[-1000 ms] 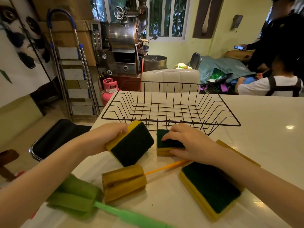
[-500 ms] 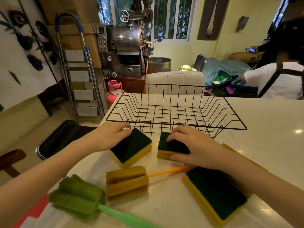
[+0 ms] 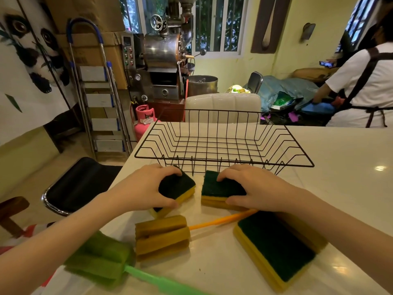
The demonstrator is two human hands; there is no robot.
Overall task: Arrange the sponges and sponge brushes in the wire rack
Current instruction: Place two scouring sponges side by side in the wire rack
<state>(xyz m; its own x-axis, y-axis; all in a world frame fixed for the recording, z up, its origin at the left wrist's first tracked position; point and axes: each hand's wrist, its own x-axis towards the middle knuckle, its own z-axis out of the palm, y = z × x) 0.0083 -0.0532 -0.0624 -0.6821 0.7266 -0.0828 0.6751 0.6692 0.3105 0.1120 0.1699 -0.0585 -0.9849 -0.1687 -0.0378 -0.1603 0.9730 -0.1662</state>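
An empty black wire rack (image 3: 225, 165) stands on the white table (image 3: 340, 171). Just in front of it lie two yellow sponges with dark green scrub tops. My left hand (image 3: 146, 186) grips the left sponge (image 3: 178, 188), and my right hand (image 3: 255, 186) grips the right sponge (image 3: 221, 191); both sponges rest on the table. Nearer me a yellow sponge brush (image 3: 161, 237) with an orange handle lies flat. A green sponge brush (image 3: 100, 258) lies at the lower left. A stack of larger sponges (image 3: 274, 250) sits under my right forearm.
A white chair back (image 3: 222, 107) stands behind the rack. A black stool (image 3: 80, 184) is beside the table's left edge. A stepladder (image 3: 95, 90), a pink gas cylinder (image 3: 144, 119) and a metal machine (image 3: 163, 60) stand beyond. A person in a white shirt (image 3: 365, 88) is at the far right.
The left sponge, held tilted up a second ago, now lies flat on the table. My left hand has closed over it from above. My right hand stays on the right sponge.
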